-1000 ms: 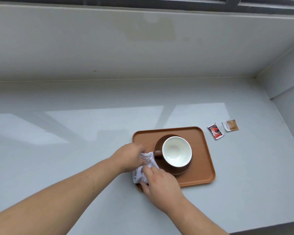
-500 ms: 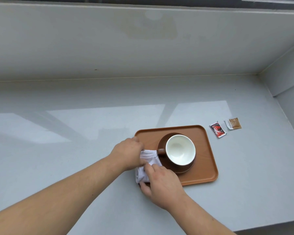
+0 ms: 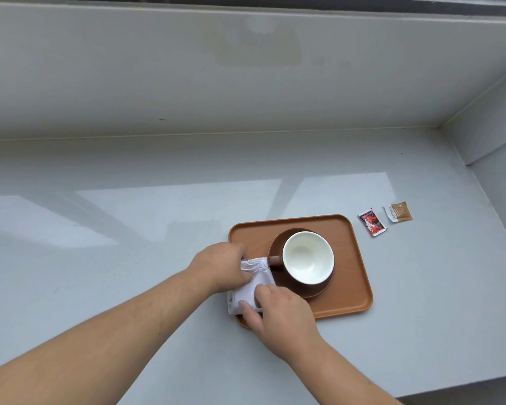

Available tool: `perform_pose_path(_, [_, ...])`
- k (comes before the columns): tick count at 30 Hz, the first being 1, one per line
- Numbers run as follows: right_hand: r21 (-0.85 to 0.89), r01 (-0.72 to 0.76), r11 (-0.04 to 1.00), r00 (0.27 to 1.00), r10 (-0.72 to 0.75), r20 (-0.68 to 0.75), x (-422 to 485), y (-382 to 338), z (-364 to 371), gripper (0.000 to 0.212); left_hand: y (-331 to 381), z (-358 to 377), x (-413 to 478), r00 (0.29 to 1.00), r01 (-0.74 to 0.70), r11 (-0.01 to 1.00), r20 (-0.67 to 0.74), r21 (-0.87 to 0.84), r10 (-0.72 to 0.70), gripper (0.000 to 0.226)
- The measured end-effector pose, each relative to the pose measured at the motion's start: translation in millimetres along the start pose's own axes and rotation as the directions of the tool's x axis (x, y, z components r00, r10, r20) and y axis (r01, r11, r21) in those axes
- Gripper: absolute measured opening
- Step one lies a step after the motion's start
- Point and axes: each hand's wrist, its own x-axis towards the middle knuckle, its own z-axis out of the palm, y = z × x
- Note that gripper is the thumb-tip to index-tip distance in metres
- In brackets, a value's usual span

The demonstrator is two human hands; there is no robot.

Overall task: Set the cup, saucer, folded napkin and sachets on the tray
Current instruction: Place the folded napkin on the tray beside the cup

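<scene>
An orange-brown tray (image 3: 352, 273) lies on the grey counter. On it a brown cup with a white inside (image 3: 307, 257) stands upright on a brown saucer (image 3: 310, 289), its handle pointing left. A folded white napkin (image 3: 250, 283) lies at the tray's left edge, partly over the rim. My left hand (image 3: 221, 264) pinches the napkin's far end. My right hand (image 3: 281, 312) presses its near end with the fingertips. A red sachet (image 3: 372, 222) and a brown sachet (image 3: 398, 211) lie on the counter to the right of the tray.
A pale wall rises behind the counter and a side wall (image 3: 497, 135) closes it off at the right. The counter's front edge (image 3: 462, 387) runs along the lower right. Bright window reflections lie on the counter to the left.
Both hands stay on the napkin at the tray's left edge with only small finger shifts. The view has drifted slightly, so the tray sits a little further right.
</scene>
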Motion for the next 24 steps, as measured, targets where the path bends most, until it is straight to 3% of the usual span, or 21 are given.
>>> perform_pose_path(5, [0.000, -0.082, 0.997, 0.996, 0.082, 0.043, -4, 20, -10, 0.036, 13, -2, 3, 1.000, -0.020, 0.989, 0.010, 0.147, 0.019, 0.041])
perform_pose_path(12, [-0.048, -0.121, 0.992, 0.990, 0.124, 0.069, 2, 29, -12, 0.015, 16, -2, 13, 0.998, 0.008, 0.984, 0.061, 0.177, -0.019, 0.038])
perform_pose_path(17, [-0.028, -0.221, 0.975, 0.970, 0.222, 0.100, 2, 37, -19, 0.024, 21, 0, 15, 0.998, -0.035, 0.992, 0.061, 0.125, 0.027, 0.033])
perform_pose_path(20, [0.079, -0.354, 0.932, 0.929, 0.340, 0.142, 2, 34, -19, 0.033, 23, 2, 16, 0.995, -0.069, 0.998, 0.073, -0.004, 0.070, 0.034])
perform_pose_path(24, [0.351, -0.565, 0.747, 0.825, 0.501, 0.262, 0, 21, -11, 0.035, 12, 0, 14, 0.998, -0.033, 0.994, 0.058, -0.107, 0.039, 0.034])
